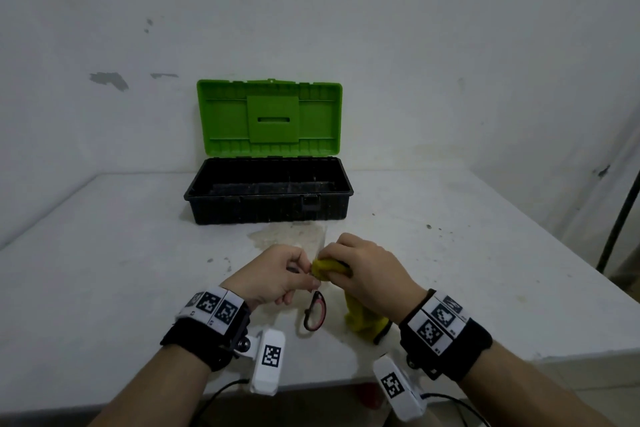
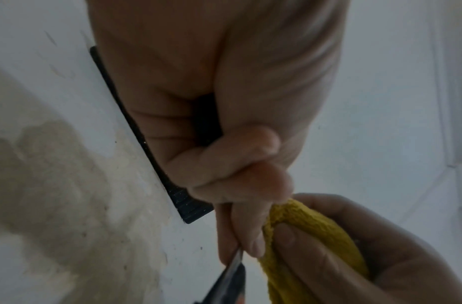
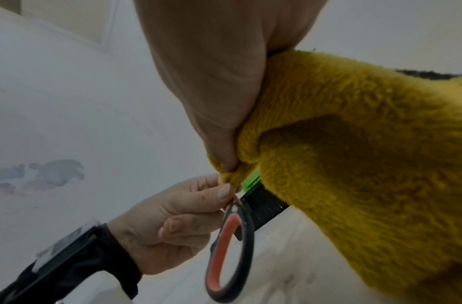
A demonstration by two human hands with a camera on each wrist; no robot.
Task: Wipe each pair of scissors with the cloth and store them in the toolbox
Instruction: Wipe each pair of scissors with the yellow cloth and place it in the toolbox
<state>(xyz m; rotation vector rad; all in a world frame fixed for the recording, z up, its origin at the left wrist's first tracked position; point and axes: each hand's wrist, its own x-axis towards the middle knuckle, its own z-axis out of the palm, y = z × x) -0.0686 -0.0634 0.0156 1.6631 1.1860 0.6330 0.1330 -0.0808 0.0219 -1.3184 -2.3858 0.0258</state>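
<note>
Above the near part of the table (image 1: 104, 270), the left hand (image 1: 273, 276) pinched the scissors (image 1: 314, 311), handle loop hanging, while the right hand (image 1: 367, 274), just beside it, clutched the yellow cloth (image 1: 327, 269) around the blades; beyond stood the toolbox (image 1: 268, 198), green lid (image 1: 270, 116) raised.
</note>
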